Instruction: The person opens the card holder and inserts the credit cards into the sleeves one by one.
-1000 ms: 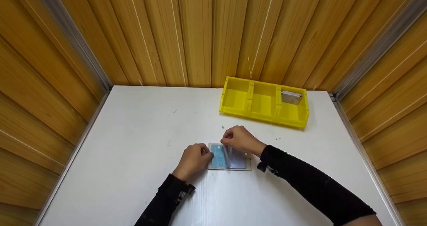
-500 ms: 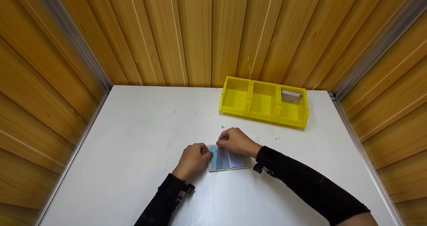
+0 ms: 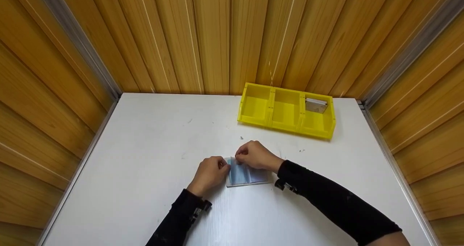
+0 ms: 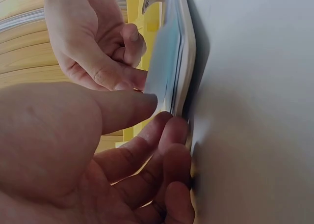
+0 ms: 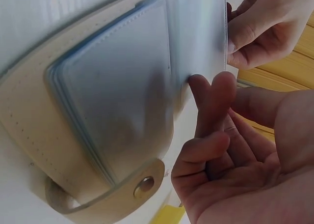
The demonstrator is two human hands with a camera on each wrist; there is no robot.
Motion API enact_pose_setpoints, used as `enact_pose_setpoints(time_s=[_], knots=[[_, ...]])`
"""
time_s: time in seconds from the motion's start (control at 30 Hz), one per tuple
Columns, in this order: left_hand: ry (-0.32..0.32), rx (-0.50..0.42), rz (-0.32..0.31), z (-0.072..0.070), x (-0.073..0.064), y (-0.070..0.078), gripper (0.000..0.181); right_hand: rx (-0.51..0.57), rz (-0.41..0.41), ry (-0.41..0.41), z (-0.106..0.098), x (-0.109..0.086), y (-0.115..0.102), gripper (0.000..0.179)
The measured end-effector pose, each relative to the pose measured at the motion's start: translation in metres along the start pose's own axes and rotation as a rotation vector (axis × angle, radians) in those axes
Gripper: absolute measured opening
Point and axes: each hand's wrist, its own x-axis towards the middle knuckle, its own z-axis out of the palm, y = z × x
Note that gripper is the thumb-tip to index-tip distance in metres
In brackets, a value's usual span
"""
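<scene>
A card holder with a beige cover [image 5: 29, 111] lies opened flat on the white table, with clear plastic sleeves [image 3: 239, 174] inside. A blue card or sheet shows through on its left side. My left hand [image 3: 210, 173] grips the holder's left edge, thumb over the sleeves and fingertips at the cover's edge. At the top edge, my right hand [image 3: 255, 155] pinches a clear sleeve page between thumb and forefinger. That page stands over the left half. In the right wrist view, a strap [image 5: 110, 197] with a metal snap [image 5: 143, 187] extends from the cover.
A yellow bin [image 3: 286, 127] with three compartments stands behind the hands at the back right. Its right compartment holds a small flat grey-white item [image 3: 316, 106]. Wood-look panels [image 3: 214, 39] wall the table at the back and sides.
My right hand has moved slightly left with the sleeve page, which now covers most of the blue left side. My left hand stays at the left edge.
</scene>
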Motion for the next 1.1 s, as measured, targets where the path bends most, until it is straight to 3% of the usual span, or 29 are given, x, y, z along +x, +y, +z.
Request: enact_pose_setpoints(time_s=[0.47,0.7,1.1], knots=[[-0.011,-0.028,-0.037,0.0,-0.001,0.001,0.022,-0.004,-0.04,-0.059,-0.004,-0.006,0.002,0.017],[-0.016,-0.051,-0.05,0.001,-0.002,0.002,0.027,-0.037,-0.059,-0.033,-0.014,-0.01,0.005,0.019],[-0.019,-0.047,-0.056,0.001,-0.003,0.004,0.025,-0.019,0.011,0.005,-0.039,-0.015,0.011,0.024]])
